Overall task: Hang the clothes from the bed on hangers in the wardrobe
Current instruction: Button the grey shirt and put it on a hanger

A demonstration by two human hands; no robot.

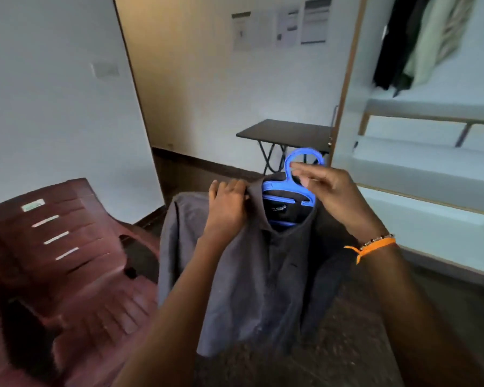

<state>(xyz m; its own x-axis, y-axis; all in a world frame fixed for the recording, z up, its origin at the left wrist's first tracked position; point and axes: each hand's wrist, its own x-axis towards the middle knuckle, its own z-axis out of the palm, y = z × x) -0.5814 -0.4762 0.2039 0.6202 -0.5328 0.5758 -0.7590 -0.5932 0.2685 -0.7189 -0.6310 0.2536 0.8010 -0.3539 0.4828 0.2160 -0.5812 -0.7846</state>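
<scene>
Grey shirt (pixel 252 263) is held up mid-air on a blue hanger (pixel 291 188), in front of the open wardrobe (pixel 430 113). Hanger neck is pinched by the right hand (pixel 330 196), fingers curled round it just below the hook loop. Shirt collar is gripped at the shoulder by the left hand (pixel 227 208). Dark and pale garments (pixel 419 40) are seen hanging in the wardrobe at upper right. Maroon plastic chair (pixel 67 261) at left; dark bench (pixel 288 135) by the far wall.
</scene>
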